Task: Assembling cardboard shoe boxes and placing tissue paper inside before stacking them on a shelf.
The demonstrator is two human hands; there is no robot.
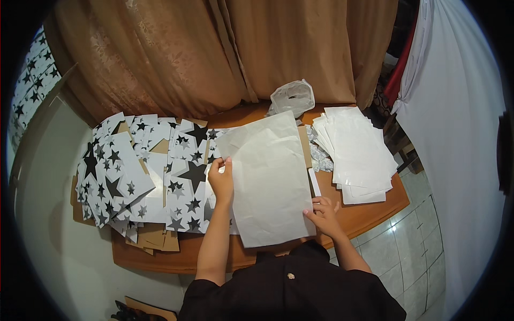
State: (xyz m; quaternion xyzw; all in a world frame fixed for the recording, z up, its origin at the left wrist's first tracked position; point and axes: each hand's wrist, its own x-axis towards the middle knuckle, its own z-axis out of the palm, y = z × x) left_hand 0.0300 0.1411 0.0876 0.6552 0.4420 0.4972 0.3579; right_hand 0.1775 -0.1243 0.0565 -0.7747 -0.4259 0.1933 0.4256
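A view from above of a person in a dark shirt working at a wooden worktop (369, 214) set against brown curtains (225, 53).

A large sheet of plain white paper (270, 179) lies in front of the person, near the middle of the worktop and turned slightly at an angle. The left hand (221, 179) rests on the sheet's left edge, fingers curled loosely with the fingertips pinching or pressing the paper's border. The right hand (322, 214) is at the sheet's lower right corner, fingers bent and touching the edge there; whether it grips the corner or only presses on it cannot be told.

To the left of the sheet, partly under it, a spread of white sheets printed with black and grey stars (144, 176) covers much of the worktop, overlapping one another in loose piles. Brown cardboard pieces (158, 238) stick out from beneath them at the near edge.

To the right, well apart from the hands, sits a fanned stack of plain white sheets (358, 155). Behind the large sheet, by the curtains, lies a crumpled clear plastic bag (292, 97). A white cloth (455, 134) hangs at the far right, above a pale tiled floor (407, 262).
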